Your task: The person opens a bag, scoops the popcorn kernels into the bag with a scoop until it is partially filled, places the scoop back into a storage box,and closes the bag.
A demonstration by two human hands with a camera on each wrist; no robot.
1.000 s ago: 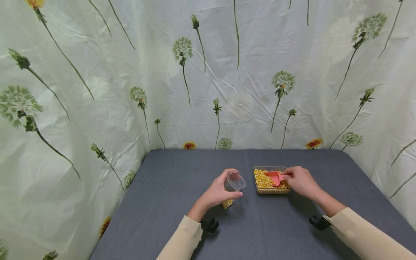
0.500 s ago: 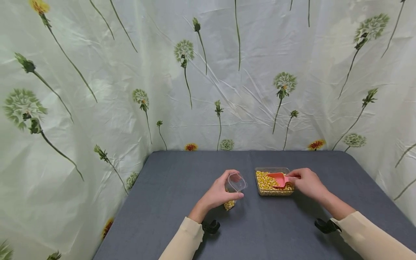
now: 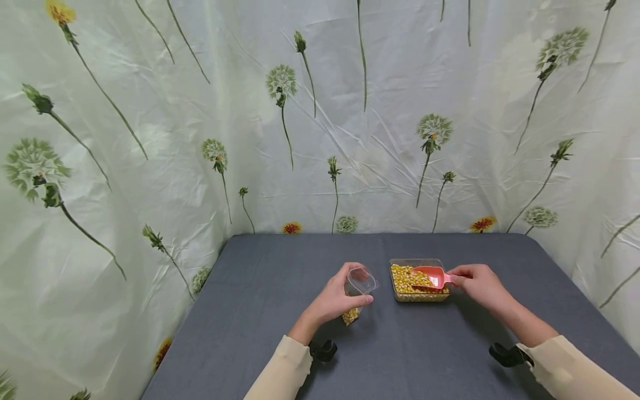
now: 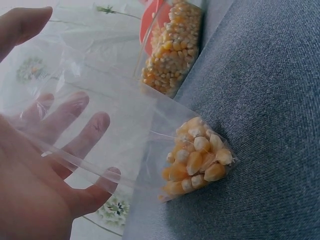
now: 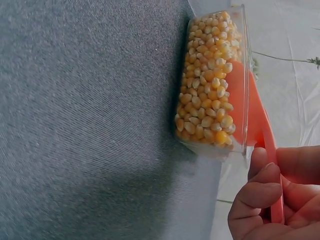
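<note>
My left hand (image 3: 332, 297) holds a clear plastic bag (image 3: 361, 283), thumb and fingers curved round its wide mouth. A small heap of corn kernels (image 4: 197, 162) fills the bag's bottom corner, which is at the dark cloth in the left wrist view. To the right, my right hand (image 3: 482, 286) grips the handle of a coral-pink scoop (image 3: 434, 276). The scoop's bowl is over the clear rectangular container (image 5: 245, 100) of corn, its front edge among the kernels (image 5: 207, 90). Whether kernels lie deep in the scoop is hard to tell.
A dark grey cloth (image 3: 280, 278) covers the table, whose back edge meets a pale curtain (image 3: 320, 139) printed with dandelions. Black wrist straps (image 3: 325, 351) show below both hands. The container stands right of the bag, with a gap of cloth between them.
My right hand has drawn back to the right, and the scoop has shifted with it across the corn, showing more of its bowl. My left hand and the bag have stayed nearly still.
</note>
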